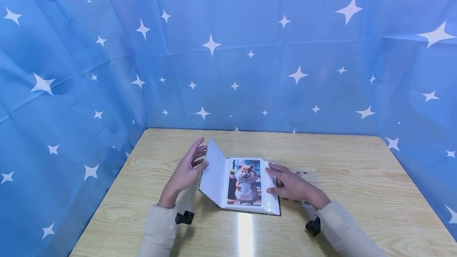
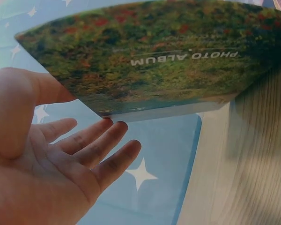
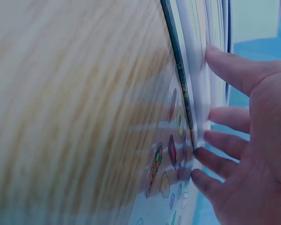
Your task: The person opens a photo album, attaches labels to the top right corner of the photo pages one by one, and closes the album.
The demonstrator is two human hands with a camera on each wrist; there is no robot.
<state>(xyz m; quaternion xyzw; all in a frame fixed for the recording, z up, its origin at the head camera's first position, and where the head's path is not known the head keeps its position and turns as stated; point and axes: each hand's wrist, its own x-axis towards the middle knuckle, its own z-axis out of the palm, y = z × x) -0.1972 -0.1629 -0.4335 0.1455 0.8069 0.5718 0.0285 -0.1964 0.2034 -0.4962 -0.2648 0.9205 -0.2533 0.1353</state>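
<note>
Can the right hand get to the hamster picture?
Probably yes. The right hand rests on the open album's right-hand pages, right beside the hamster picture. Nothing lies between them, and the left hand only props the raised cover.

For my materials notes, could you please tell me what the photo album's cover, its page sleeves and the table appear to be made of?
Photo album: the cover looks like stiff printed board, since it holds flat. The page sleeve seems to be clear glossy plastic with a sheen. The table looks like a light wood-grain top, possibly laminate, with a glare streak.
</note>
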